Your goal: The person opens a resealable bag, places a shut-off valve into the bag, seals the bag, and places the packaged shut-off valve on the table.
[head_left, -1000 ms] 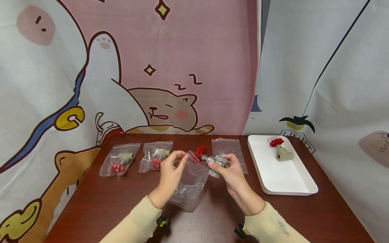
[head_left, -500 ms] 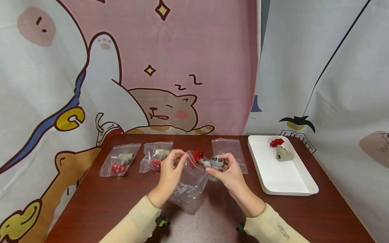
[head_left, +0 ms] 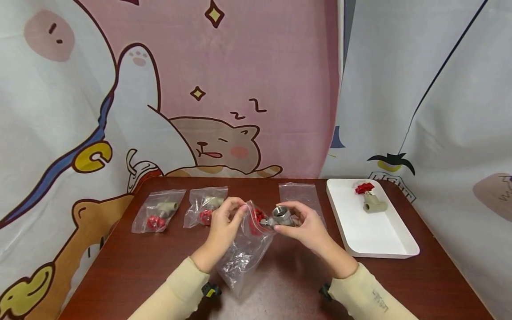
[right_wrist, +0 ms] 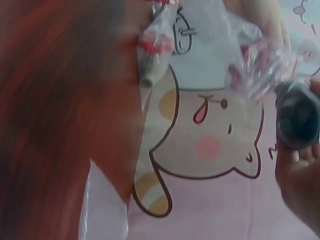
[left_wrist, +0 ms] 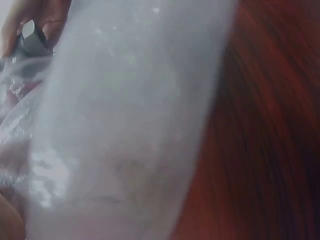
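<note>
My left hand [head_left: 224, 226] pinches the upper edge of a clear zip bag [head_left: 244, 253], which hangs below the fingers. In my right hand [head_left: 306, 222] is a grey metal valve [head_left: 281, 216], its round threaded opening facing up. The valve's red handwheel [head_left: 256, 218] sits inside the mouth of the bag, seen through the plastic, while the metal body stays outside. The left wrist view is mostly filled by the blurred zip bag [left_wrist: 125, 110]. In the right wrist view the valve [right_wrist: 299, 117] shows its dark opening between the fingers.
Two zip bags, a left one [head_left: 158, 211] and a nearer one [head_left: 205, 206], each hold a beige valve with a red handwheel. Behind my right hand lies a flat zip bag [head_left: 302, 193]. A white tray [head_left: 380, 235] at right holds a beige valve [head_left: 374, 202].
My right hand has turned the valve and moved it slightly left, so its red handwheel has gone into the bag's mouth. The left hand stays nearly in place.
</note>
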The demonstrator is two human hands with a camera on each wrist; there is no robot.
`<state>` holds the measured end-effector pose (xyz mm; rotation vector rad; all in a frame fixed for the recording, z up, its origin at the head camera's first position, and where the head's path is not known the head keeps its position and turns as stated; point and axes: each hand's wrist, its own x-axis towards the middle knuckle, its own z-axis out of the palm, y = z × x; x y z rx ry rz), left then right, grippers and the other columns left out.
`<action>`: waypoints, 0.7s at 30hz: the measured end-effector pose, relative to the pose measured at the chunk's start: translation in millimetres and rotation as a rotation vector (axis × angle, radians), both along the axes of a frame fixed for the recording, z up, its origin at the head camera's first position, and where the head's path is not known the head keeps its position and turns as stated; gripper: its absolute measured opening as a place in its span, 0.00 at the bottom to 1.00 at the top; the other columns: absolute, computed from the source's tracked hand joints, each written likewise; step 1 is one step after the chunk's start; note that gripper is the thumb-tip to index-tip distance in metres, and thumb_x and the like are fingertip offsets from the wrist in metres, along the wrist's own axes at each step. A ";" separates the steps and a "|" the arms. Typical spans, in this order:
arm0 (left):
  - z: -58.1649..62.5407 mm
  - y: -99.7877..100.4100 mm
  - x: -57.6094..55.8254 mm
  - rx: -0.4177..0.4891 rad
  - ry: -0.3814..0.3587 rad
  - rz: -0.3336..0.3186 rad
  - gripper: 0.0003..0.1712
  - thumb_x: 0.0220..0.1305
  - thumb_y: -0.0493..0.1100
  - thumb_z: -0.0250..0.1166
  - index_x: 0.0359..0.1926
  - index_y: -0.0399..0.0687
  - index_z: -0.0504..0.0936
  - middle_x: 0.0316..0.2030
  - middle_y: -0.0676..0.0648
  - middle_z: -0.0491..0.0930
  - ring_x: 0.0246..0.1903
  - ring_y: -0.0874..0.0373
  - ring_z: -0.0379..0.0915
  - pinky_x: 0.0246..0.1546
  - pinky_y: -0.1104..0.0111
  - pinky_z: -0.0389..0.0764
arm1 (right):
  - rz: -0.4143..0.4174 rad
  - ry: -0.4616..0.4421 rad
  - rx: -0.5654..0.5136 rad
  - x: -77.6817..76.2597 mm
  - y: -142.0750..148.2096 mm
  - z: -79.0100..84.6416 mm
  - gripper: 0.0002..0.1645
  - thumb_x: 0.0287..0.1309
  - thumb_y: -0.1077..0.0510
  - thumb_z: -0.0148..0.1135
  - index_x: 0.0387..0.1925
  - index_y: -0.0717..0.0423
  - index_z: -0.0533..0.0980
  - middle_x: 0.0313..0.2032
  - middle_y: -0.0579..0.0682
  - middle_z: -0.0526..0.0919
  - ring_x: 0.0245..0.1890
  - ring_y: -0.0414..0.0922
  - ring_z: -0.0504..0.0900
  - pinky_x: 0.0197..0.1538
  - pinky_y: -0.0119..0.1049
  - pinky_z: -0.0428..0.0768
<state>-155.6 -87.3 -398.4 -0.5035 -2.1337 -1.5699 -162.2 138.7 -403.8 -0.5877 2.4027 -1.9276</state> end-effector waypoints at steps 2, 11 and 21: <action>0.3 -1.3 0.2 0.001 -0.009 -0.032 0.03 0.61 0.31 0.62 0.36 0.34 0.76 0.31 0.41 0.84 0.29 0.61 0.79 0.30 0.71 0.80 | 0.042 0.035 0.026 -2.9 4.2 1.0 0.32 0.42 0.64 0.75 0.53 0.58 0.75 0.45 0.57 0.81 0.41 0.39 0.80 0.47 0.28 0.79; -2.7 -2.8 1.3 -0.067 0.026 -0.123 0.03 0.61 0.30 0.61 0.36 0.35 0.75 0.28 0.42 0.84 0.29 0.63 0.77 0.27 0.72 0.77 | 0.297 0.170 0.057 -15.8 14.6 6.0 0.29 0.44 0.66 0.73 0.52 0.59 0.75 0.42 0.54 0.82 0.39 0.40 0.80 0.39 0.35 0.81; -3.7 -1.3 3.2 -0.080 0.026 -0.166 0.05 0.61 0.29 0.60 0.38 0.35 0.73 0.28 0.42 0.83 0.29 0.66 0.75 0.26 0.71 0.76 | 0.415 0.197 0.104 -18.7 19.7 15.5 0.27 0.44 0.65 0.73 0.50 0.59 0.77 0.45 0.54 0.82 0.42 0.41 0.79 0.44 0.35 0.80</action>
